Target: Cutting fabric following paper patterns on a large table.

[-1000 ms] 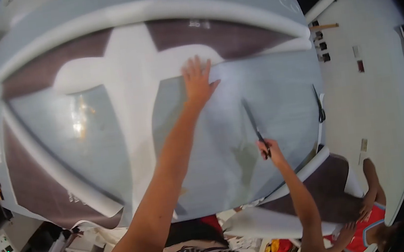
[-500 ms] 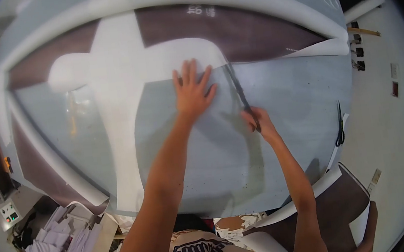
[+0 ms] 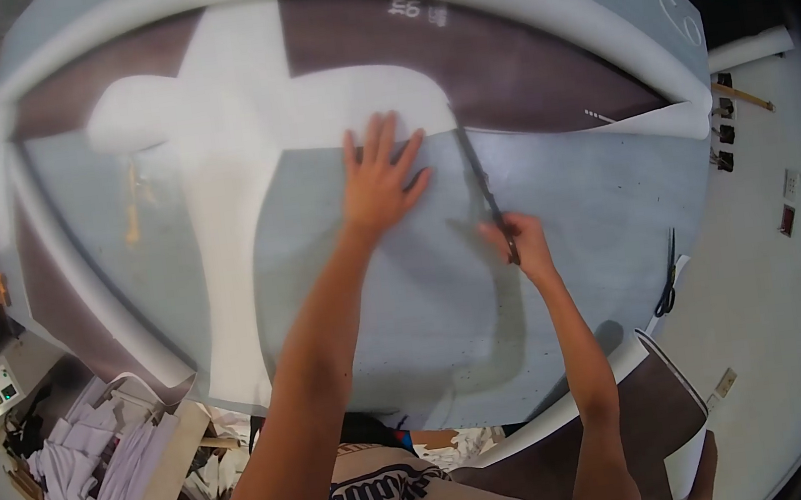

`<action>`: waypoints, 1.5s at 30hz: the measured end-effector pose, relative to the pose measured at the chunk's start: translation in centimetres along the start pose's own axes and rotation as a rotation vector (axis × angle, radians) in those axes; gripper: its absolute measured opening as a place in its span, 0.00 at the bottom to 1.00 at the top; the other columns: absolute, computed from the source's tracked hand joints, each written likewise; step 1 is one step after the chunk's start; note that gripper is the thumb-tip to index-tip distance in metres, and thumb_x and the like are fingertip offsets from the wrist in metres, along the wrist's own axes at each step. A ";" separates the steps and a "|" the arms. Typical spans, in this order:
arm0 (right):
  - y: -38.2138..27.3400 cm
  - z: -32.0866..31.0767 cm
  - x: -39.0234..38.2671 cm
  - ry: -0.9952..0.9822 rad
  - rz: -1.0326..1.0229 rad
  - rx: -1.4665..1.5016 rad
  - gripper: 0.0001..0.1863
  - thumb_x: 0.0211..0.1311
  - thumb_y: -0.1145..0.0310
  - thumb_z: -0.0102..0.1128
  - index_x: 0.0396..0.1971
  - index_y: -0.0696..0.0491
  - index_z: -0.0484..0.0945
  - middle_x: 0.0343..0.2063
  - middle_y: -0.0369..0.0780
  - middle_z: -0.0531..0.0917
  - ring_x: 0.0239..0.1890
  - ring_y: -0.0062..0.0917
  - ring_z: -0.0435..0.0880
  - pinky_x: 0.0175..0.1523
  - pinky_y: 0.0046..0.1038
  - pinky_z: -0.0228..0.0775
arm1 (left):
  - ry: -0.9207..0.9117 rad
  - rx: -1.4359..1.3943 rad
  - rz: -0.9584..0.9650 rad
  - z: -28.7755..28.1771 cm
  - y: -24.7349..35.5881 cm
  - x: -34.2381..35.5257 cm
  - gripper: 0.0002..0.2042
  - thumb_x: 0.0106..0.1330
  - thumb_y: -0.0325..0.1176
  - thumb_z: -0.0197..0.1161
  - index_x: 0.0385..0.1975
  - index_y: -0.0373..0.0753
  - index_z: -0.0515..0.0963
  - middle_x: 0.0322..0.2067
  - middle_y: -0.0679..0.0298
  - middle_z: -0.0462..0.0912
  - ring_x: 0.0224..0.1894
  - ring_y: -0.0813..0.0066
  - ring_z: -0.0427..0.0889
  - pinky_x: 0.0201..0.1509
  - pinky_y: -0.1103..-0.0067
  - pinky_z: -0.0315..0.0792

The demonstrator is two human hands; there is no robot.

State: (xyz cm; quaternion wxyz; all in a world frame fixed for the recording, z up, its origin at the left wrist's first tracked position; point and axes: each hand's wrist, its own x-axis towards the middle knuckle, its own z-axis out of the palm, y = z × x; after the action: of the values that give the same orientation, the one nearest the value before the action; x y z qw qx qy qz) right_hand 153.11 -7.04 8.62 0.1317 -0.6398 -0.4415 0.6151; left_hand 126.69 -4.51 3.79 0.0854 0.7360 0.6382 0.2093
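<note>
My left hand [image 3: 377,181] lies flat with fingers spread, its fingertips on the lower edge of a large white cross-shaped piece [image 3: 240,120]. The piece rests partly over a dark brown sheet [image 3: 539,73]. In my right hand [image 3: 523,243] is a pair of long dark scissors [image 3: 482,178], gripped by the handles. Their blades point away from me, and the tips meet the right end of the white piece's arm, where the brown sheet's cut edge begins. How far the blades are parted is hard to see.
A grey-blue table [image 3: 409,319] lies beneath everything. The sheet's white rolled edge [image 3: 531,9] curves along the far side. Black scissors [image 3: 666,282] lie at the table's right edge. Folded pale fabric [image 3: 96,457] is piled at lower left; more brown sheet [image 3: 584,437] hangs at lower right.
The whole view has shifted and turned slightly. My left hand stays pressed at the white piece's edge, and the scissors in my right hand remain at its right end.
</note>
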 end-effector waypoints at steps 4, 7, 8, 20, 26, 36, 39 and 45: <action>-0.8 -1.1 0.7 -0.008 -0.014 -0.007 0.22 0.55 0.56 0.77 0.15 0.52 0.74 0.09 0.28 0.69 0.11 0.11 0.66 0.17 0.18 0.56 | -0.045 0.001 0.024 0.0 -0.3 -0.1 0.29 0.67 0.50 0.60 0.67 0.52 0.68 0.73 0.60 0.59 0.75 0.57 0.53 0.73 0.46 0.46; -1.9 -2.0 1.8 -0.044 -0.022 -0.034 0.21 0.55 0.57 0.77 0.16 0.52 0.75 0.09 0.28 0.69 0.11 0.11 0.66 0.17 0.18 0.56 | -0.058 0.014 0.019 -0.1 -0.5 -0.2 0.28 0.67 0.50 0.60 0.67 0.52 0.68 0.73 0.63 0.59 0.76 0.58 0.54 0.74 0.47 0.46; -2.1 -2.5 2.1 -0.050 -0.023 -0.038 0.21 0.55 0.57 0.77 0.16 0.52 0.75 0.09 0.28 0.69 0.11 0.11 0.66 0.17 0.18 0.56 | -0.066 0.017 0.018 -0.1 -0.4 -0.2 0.28 0.68 0.50 0.60 0.67 0.52 0.69 0.73 0.63 0.59 0.76 0.59 0.54 0.74 0.47 0.46; -6.3 -5.2 6.7 -0.219 -0.082 -0.236 0.20 0.56 0.61 0.76 0.15 0.51 0.75 0.08 0.28 0.68 0.11 0.11 0.64 0.18 0.19 0.52 | -0.051 -0.004 0.010 -0.3 -0.8 -0.2 0.27 0.67 0.50 0.61 0.66 0.52 0.70 0.72 0.64 0.60 0.75 0.60 0.55 0.74 0.46 0.46; -6.8 -5.6 7.7 -0.228 -0.090 -0.264 0.19 0.56 0.63 0.76 0.15 0.52 0.75 0.09 0.28 0.68 0.11 0.11 0.64 0.18 0.19 0.51 | -0.027 -0.016 0.013 -0.1 -0.8 -0.1 0.27 0.66 0.49 0.62 0.65 0.51 0.71 0.72 0.64 0.61 0.75 0.59 0.55 0.74 0.46 0.46; -5.7 -9.2 -3.5 -0.405 0.138 -0.321 0.14 0.57 0.69 0.72 0.19 0.54 0.74 0.10 0.28 0.68 0.14 0.10 0.68 0.21 0.19 0.58 | -0.021 0.001 0.000 -0.1 -1.4 -0.6 0.25 0.66 0.50 0.62 0.62 0.51 0.73 0.71 0.62 0.63 0.74 0.59 0.56 0.72 0.45 0.48; -7.4 -12.5 -4.4 -0.443 0.141 -0.294 0.15 0.53 0.72 0.75 0.19 0.54 0.73 0.13 0.28 0.71 0.16 0.11 0.68 0.22 0.18 0.57 | -0.077 0.015 -0.004 -0.3 -1.1 -0.2 0.24 0.66 0.51 0.61 0.60 0.50 0.74 0.70 0.62 0.63 0.74 0.59 0.56 0.72 0.44 0.48; -18.2 -13.8 2.9 -0.315 -0.117 -0.448 0.14 0.54 0.71 0.74 0.19 0.53 0.74 0.15 0.28 0.69 0.16 0.10 0.67 0.21 0.17 0.56 | 0.023 -0.026 0.033 0.0 -1.1 0.0 0.22 0.66 0.47 0.61 0.59 0.50 0.75 0.69 0.58 0.64 0.74 0.55 0.58 0.72 0.43 0.50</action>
State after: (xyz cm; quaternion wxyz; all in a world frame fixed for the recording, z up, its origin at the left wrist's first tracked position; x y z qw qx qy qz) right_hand 157.78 10.74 22.52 -0.0481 -0.5227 -0.6177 0.5856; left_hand 125.71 -4.36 3.33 0.0843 0.7426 0.6242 0.2275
